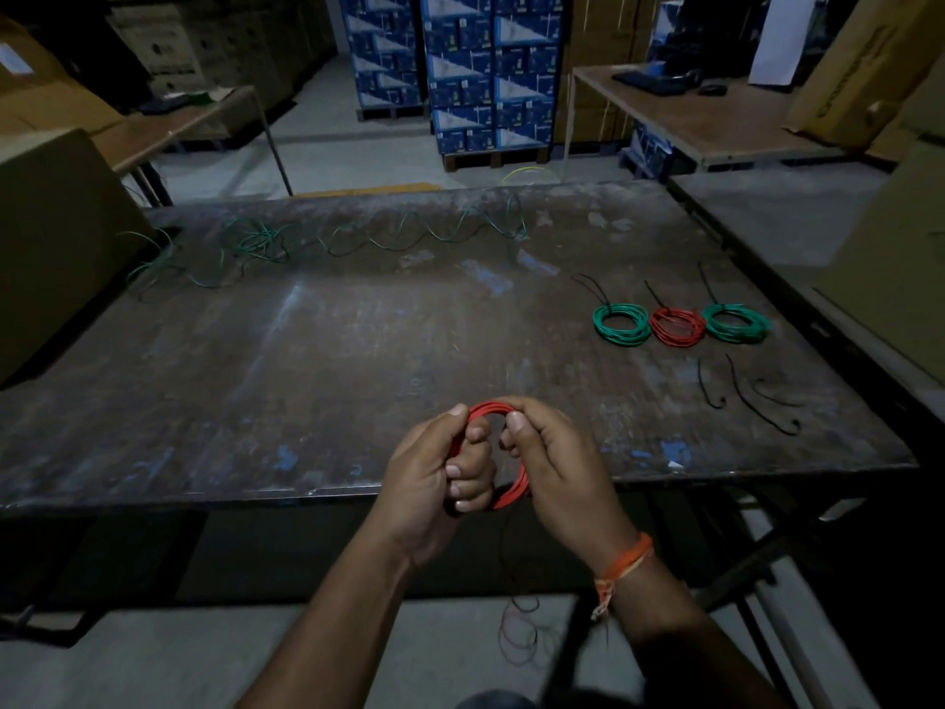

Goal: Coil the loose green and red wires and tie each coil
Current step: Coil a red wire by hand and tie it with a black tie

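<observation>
A red wire coil (491,407) is held over the table's near edge. My left hand (434,473) grips its left side and my right hand (552,463) grips its right side, thumbs on top. The loose red tail (516,626) hangs from the coil down to the floor. A long loose green wire (358,237) snakes along the far edge of the table. Three tied coils lie at the right: green (621,324), red (677,327), green (736,322). Black ties (751,401) lie just in front of them.
The dark worn table (307,376) fills the view. A cardboard box (56,237) sits at its left end and another (890,258) at the right. Further tables, stacked blue boxes (491,69) and cartons stand behind.
</observation>
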The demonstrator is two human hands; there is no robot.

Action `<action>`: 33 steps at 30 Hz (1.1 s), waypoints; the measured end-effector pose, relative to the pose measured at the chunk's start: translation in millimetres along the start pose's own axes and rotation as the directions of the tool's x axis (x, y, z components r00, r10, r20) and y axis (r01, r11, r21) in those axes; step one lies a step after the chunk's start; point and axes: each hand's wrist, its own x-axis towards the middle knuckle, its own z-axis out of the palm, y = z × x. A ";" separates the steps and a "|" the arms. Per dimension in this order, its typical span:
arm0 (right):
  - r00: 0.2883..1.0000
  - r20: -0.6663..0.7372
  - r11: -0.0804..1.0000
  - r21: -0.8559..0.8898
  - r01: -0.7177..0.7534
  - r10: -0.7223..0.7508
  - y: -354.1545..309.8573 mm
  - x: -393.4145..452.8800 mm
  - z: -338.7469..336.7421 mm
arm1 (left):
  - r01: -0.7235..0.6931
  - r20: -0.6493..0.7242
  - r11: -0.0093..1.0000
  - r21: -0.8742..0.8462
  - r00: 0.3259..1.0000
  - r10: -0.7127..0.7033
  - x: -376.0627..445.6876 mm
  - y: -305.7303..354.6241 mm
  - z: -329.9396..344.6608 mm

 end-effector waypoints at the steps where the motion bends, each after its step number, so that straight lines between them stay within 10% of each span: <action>1: 1.000 -0.013 1.000 0.000 -0.004 0.004 1.6 -1.5 -0.6 | 0.017 0.002 1.000 -0.013 1.000 -0.017 0.1 -1.5 2.1; 17: 0.987 -0.150 0.997 0.070 -0.040 0.050 28.9 -29.6 -24.9 | -0.008 0.066 0.965 -0.262 0.998 0.026 -7.9 -56.8 39.2; 24: 0.968 0.211 0.898 0.386 -0.209 0.135 42.6 -36.9 -50.3 | -0.097 -0.056 0.987 -0.125 0.994 0.090 -8.4 -42.7 44.2; 33: 0.805 0.447 0.900 -0.371 -0.229 0.389 61.2 -64.4 -45.8 | -0.088 -0.044 0.996 -0.033 0.995 0.086 -34.5 -26.1 29.7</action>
